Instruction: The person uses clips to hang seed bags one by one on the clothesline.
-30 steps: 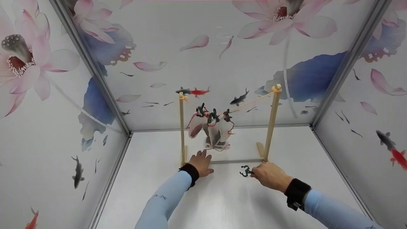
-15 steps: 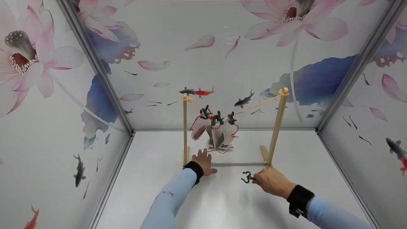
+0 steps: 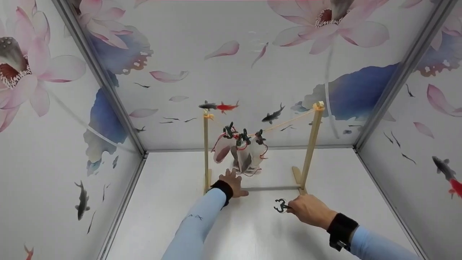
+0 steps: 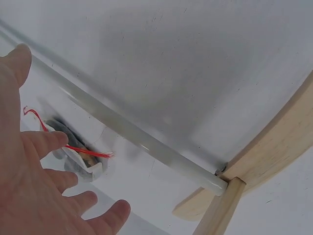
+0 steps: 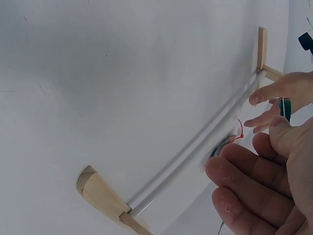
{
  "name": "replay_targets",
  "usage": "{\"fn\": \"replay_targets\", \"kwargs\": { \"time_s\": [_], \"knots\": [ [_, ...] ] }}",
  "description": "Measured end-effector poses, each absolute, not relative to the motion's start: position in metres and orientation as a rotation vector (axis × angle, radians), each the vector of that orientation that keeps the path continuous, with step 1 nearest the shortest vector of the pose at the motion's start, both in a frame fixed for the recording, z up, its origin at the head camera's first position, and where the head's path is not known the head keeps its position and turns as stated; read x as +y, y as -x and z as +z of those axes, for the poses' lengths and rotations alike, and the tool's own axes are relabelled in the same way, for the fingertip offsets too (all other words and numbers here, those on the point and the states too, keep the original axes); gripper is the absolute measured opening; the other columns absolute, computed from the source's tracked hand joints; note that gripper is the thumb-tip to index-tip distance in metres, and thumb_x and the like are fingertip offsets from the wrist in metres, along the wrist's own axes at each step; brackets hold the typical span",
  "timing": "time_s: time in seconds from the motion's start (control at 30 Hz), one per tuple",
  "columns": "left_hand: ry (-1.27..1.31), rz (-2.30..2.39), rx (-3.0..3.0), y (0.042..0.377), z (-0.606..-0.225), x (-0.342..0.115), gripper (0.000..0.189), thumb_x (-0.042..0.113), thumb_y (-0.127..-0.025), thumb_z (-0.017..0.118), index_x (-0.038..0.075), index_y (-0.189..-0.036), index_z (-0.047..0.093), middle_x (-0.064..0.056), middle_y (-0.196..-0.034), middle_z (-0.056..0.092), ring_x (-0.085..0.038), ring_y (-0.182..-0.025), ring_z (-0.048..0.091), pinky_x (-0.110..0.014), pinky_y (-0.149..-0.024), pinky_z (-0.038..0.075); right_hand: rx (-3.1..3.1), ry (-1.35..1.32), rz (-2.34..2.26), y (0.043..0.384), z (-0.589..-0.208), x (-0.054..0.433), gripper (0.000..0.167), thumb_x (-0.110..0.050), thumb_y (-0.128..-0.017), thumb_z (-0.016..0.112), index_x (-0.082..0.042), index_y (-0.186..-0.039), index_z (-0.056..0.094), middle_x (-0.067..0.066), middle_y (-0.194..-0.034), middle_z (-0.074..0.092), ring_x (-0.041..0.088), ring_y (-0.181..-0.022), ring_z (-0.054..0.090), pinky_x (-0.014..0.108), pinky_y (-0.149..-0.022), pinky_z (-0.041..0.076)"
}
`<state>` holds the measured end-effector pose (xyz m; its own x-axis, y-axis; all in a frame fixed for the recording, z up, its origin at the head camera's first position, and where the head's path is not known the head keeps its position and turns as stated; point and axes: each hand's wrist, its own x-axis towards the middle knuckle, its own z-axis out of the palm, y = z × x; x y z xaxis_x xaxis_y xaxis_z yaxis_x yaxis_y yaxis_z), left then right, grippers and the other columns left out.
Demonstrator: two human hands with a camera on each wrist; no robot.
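Observation:
My right hand (image 3: 312,210) pinches a dark green plastic clip (image 3: 285,207) with small curved claws, close by the foot of the right wooden post (image 3: 312,148). In the right wrist view the clip (image 5: 285,110) pokes up between thumb and index finger. My left hand (image 3: 232,183) reaches past the grey-white bottom bar (image 3: 271,188) with fingers spread, holding nothing, just below the hanging pouches. These pale pouches (image 3: 244,159) with red drawstrings hang from a sagging orange cord (image 3: 290,118), held by several dark green clips (image 3: 244,138). In the left wrist view a pouch (image 4: 73,152) shows behind my fingers.
The cord runs between the left post (image 3: 206,150) and the right one, each on a flat wooden foot (image 3: 296,175). The frame stands on a white tabletop (image 3: 169,216), enclosed by lotus-printed panels (image 3: 202,83) with grey metal edging (image 3: 124,108).
My right hand has drawn back slightly from the right post with the clip still pinched. My left hand has shifted a little to the right, fingers still spread. The head view shifts slightly.

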<state>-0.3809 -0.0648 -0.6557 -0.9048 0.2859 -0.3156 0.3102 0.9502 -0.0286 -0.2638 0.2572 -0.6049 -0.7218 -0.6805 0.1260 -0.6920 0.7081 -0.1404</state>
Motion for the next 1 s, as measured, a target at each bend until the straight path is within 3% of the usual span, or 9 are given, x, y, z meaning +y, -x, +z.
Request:
{"fn": "replay_targets", "kwargs": {
  "time_s": [0.37,0.7,0.8,1.0],
  "knots": [
    [-0.384,-0.086,2.796,0.397,-0.67,-0.063,0.101,0.092,-0.094,0.056,0.032,-0.174,0.043,-0.01,-0.189,0.024,-0.039,-0.175,0.027,-0.062,-0.132,0.043,-2.831,-1.19,0.348,0.266,-0.608,0.264,0.019,-0.018,-0.1,0.084,-0.014,-0.083,0.077,-0.007,-0.07,0.073,0.0,-0.061,0.059,0.024,-0.053,0.048],
    [-0.414,-0.038,2.77,0.397,-0.678,-0.042,0.113,0.102,-0.089,0.047,0.038,-0.18,0.024,-0.006,-0.19,0.024,-0.031,-0.177,0.022,-0.063,-0.133,0.041,-2.842,-1.211,0.395,0.264,-0.617,0.266,0.018,-0.017,-0.1,0.084,-0.016,-0.083,0.077,-0.009,-0.072,0.074,-0.001,-0.063,0.063,0.024,-0.054,0.052],
    [-0.418,-0.055,2.761,0.4,-0.676,-0.039,0.111,0.103,-0.089,0.043,0.038,-0.178,0.031,-0.006,-0.188,0.027,-0.029,-0.178,0.019,-0.063,-0.135,0.038,-2.86,-1.233,0.398,0.268,-0.617,0.262,0.016,-0.016,-0.1,0.083,-0.015,-0.085,0.079,-0.01,-0.072,0.075,-0.004,-0.063,0.06,0.024,-0.055,0.052],
    [-0.363,-0.034,2.795,0.397,-0.662,-0.043,0.102,0.1,-0.092,0.045,0.028,-0.164,0.06,-0.003,-0.183,0.04,-0.027,-0.179,0.015,-0.06,-0.139,0.031,-2.885,-1.291,0.448,0.28,-0.618,0.251,0.013,-0.015,-0.101,0.083,-0.014,-0.087,0.08,-0.009,-0.074,0.076,-0.004,-0.064,0.058,0.025,-0.056,0.051]
  ]
}}
